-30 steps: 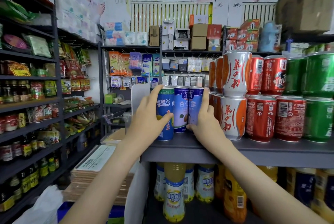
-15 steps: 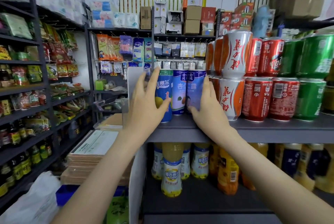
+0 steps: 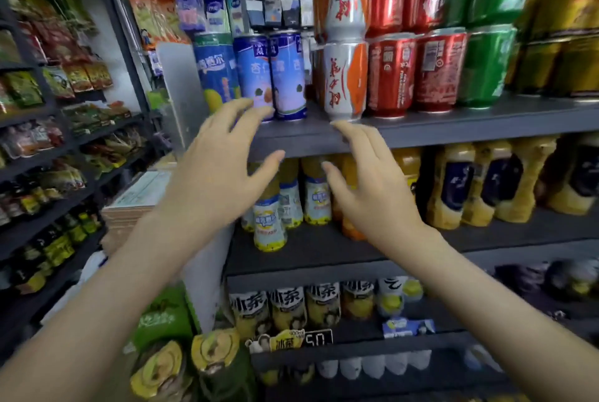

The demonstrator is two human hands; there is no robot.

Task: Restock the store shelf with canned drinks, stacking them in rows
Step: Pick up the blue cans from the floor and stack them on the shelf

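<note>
Three tall blue cans [image 3: 254,72] stand upright side by side at the left end of the grey shelf [image 3: 453,129], near its front edge and just beside the stacked white-and-orange cans [image 3: 345,84]. The left hand [image 3: 214,174] hangs before them, fingers spread wide and holding nothing. Its fingertips overlap the cans' bases, but blur hides whether they touch. The right hand [image 3: 372,187], likewise splayed and empty, is at the shelf's front edge, apart from the blue cans.
</note>
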